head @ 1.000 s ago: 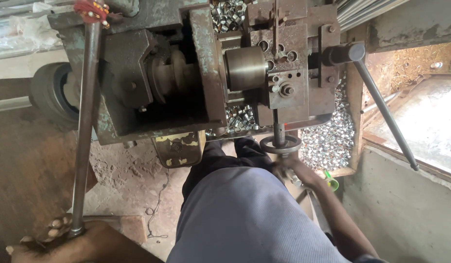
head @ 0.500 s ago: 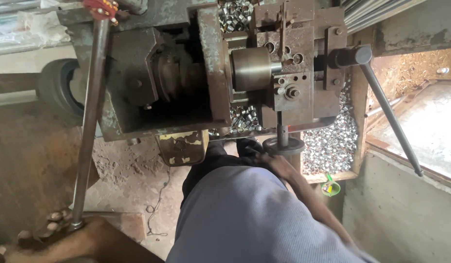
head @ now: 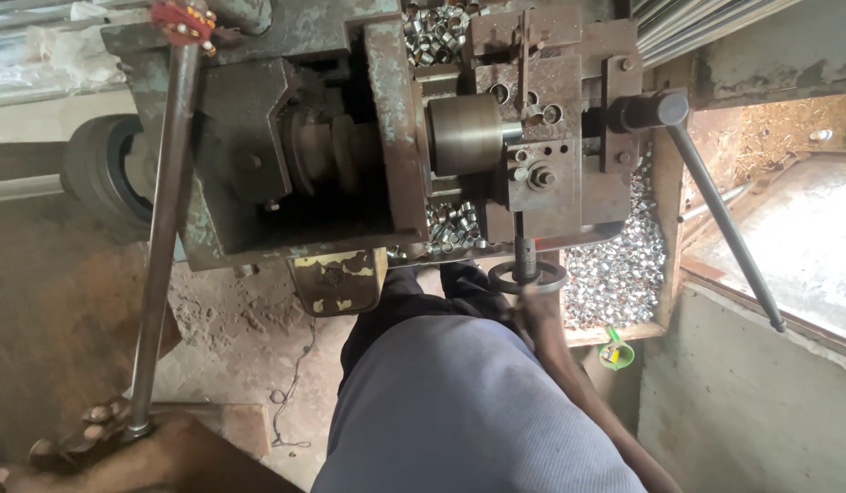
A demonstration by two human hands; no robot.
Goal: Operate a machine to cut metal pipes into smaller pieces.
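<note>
Hands grasp machine controls: left hand [head: 104, 443] clenched around long grey lever [head: 163, 228], right hand [head: 537, 306] gripping small round handwheel [head: 527, 276].

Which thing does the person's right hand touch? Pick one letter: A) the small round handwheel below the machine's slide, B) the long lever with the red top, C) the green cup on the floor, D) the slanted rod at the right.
A: the right hand reaches up to the small round handwheel, while the left hand grips the bottom of the long lever.

Long steel lever [head: 163, 228], small handwheel [head: 528, 276]
</note>
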